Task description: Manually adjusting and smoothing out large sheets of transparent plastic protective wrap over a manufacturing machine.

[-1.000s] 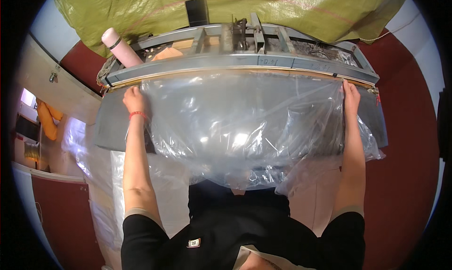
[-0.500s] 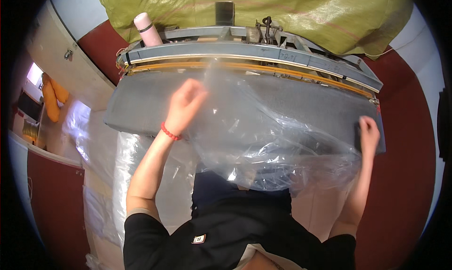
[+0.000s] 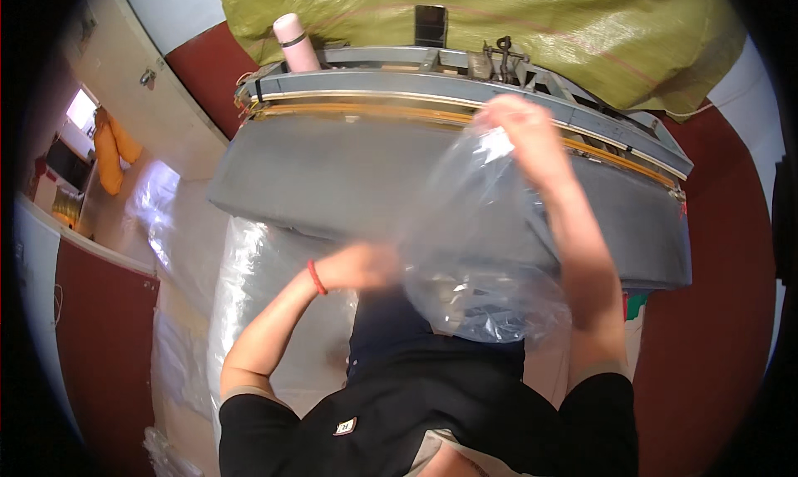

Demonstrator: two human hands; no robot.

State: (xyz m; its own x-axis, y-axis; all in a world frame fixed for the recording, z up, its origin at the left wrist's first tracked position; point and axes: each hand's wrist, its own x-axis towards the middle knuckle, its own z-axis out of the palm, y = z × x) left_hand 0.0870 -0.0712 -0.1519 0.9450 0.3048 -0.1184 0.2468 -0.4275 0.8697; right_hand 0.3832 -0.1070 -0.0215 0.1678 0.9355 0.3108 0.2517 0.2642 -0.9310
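Gripping right hand [image 3: 522,129], one plastic sheet [image 3: 470,219]

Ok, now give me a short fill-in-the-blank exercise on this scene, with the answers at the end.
The ____ hand grips the top of the clear plastic.
A red bracelet circles the ____ wrist.
The bottle near the metal frame is mostly ____.

Missing words: right; left; pink.
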